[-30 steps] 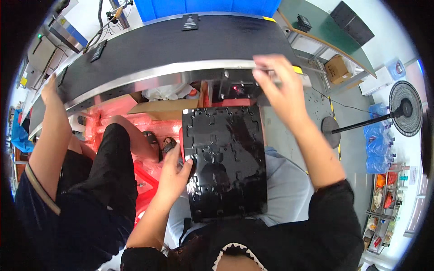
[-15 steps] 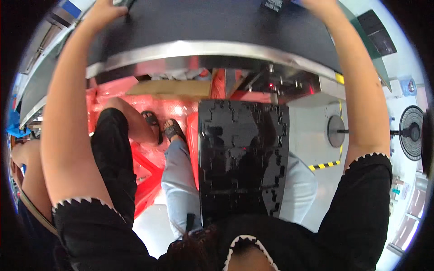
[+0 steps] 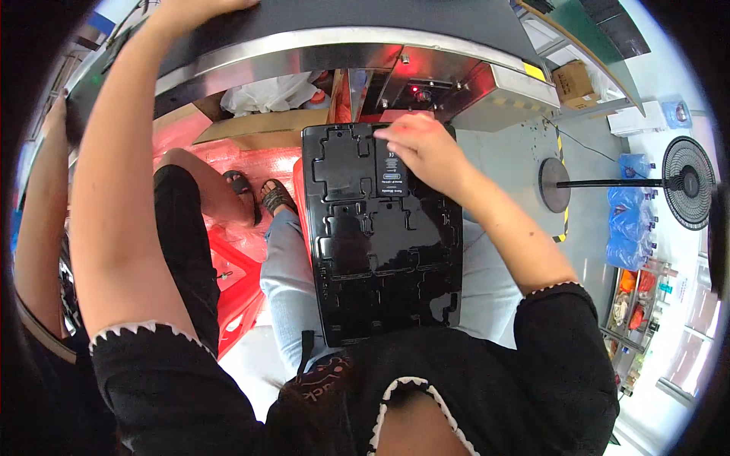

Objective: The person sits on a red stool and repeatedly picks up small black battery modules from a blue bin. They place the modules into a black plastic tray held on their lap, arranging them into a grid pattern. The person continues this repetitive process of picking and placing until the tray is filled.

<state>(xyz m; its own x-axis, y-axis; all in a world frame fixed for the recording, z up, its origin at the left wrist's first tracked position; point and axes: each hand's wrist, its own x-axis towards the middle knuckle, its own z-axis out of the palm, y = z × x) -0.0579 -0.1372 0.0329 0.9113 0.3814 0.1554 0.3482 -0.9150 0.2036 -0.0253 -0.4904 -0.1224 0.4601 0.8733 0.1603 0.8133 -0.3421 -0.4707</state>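
Bright, w/ glare on glossy black moulded plastic tray (image 3: 391,239); fisheye bends silver metal rail (image 3: 342,36); corners v. dark.

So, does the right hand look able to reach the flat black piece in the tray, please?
Likely yes: the right hand is over the black piece in the tray, with nothing visible between them.

Bare-forearmed, black-sleeved left arm (image 3: 125,197) stretched far forward; left hand (image 3: 204,9) at upper edge of view, fingers toward right (partly cut off, grip unclear). Bare-forearmed, black-sleeved right arm (image 3: 517,228) angled inward; right hand (image 3: 430,154) back upward, index finger extended leftward, thumb apart.
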